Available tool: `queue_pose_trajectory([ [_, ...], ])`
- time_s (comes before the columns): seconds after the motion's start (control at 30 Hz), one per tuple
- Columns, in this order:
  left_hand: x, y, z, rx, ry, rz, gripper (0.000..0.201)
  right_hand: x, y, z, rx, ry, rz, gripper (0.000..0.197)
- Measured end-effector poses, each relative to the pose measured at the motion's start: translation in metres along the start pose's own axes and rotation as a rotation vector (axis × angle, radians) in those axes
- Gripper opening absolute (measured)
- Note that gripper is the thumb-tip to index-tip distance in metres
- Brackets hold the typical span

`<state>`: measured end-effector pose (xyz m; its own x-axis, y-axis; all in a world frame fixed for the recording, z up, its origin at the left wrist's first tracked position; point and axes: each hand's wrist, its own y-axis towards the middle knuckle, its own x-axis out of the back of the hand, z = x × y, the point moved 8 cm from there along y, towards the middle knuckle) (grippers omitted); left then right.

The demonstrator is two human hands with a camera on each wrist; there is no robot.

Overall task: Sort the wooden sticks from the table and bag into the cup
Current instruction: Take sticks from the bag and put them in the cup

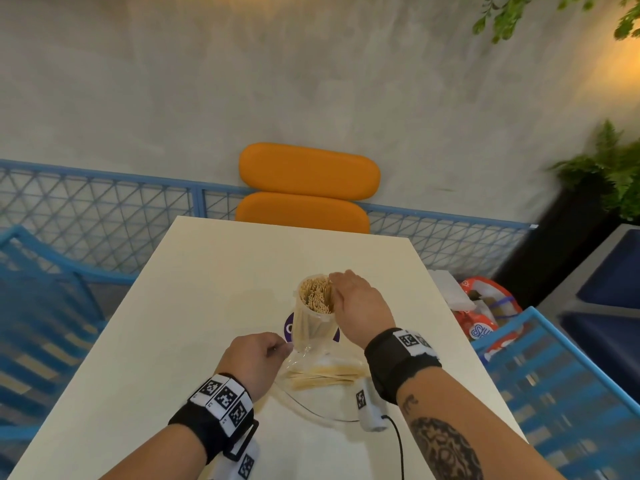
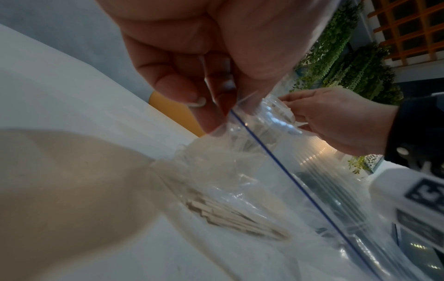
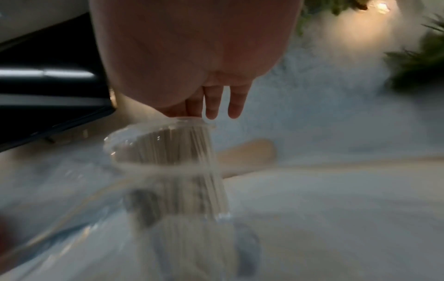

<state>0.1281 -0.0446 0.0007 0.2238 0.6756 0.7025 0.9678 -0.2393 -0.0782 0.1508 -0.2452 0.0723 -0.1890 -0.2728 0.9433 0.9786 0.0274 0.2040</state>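
The person's left hand [image 1: 254, 355] pinches the top edge of the clear zip bag [image 1: 322, 372] between thumb and fingertips, holding its mouth up off the bench [image 1: 194, 292]. The right hand [image 1: 360, 306] sits over the far rim of the clear plastic cup [image 1: 313, 317], its fingers straight and loose in the right wrist view; whether the thumb and first finger nip the rim or a stick I cannot tell. The cup stands upright just beyond the bag, already packed with thin wooden sticks [image 1: 316, 294], too many to count. A small flat bundle of sticks lies inside the bag, near the person, too overlapped to number.

To my eye this step is moving sticks from bag to cup. To do it well, the left hand should keep the bag mouth lifted and wide so the right can reach in cleanly. The sticks are best gathered as an aligned bunch and lowered end-first into the gap at the cup's near side. The cup looks light and top-heavy, so a sideways push could tip it.

Counted: one cup, one bag, two hands. I see no loose sticks on the bench.
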Motion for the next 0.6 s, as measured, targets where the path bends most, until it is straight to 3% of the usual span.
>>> queue_pose_trajectory([
  [0.17,0.0,0.001,-0.001,-0.001,0.002,-0.002,0.03,-0.013,-0.03,0.01,0.117,-0.107,-0.009,0.056],
  [0.33,-0.001,0.0,-0.006,-0.008,0.001,-0.008,0.029,-0.009,-0.04,0.008,0.111,-0.05,0.075,0.061],
  [0.4,0.0,-0.001,-0.006,-0.009,-0.003,-0.011,0.028,0.01,-0.044,0.008,0.087,0.114,-0.052,0.055],
  [0.47,0.0,-0.002,-0.005,-0.007,-0.003,-0.012,0.029,0.03,-0.056,0.004,0.037,0.316,-0.277,0.038],
  [0.5,0.0,-0.002,-0.005,-0.009,-0.002,-0.013,0.03,0.032,-0.063,0.002,0.016,0.419,-0.3,0.031],
  [0.53,0.0,-0.003,-0.005,-0.011,-0.005,-0.016,0.031,0.028,-0.069,0.003,-0.001,0.515,-0.227,0.028],
  [0.6,-0.001,-0.004,-0.003,-0.01,-0.014,-0.023,0.031,0.002,-0.08,0.016,0.004,0.548,0.086,0.029],
])
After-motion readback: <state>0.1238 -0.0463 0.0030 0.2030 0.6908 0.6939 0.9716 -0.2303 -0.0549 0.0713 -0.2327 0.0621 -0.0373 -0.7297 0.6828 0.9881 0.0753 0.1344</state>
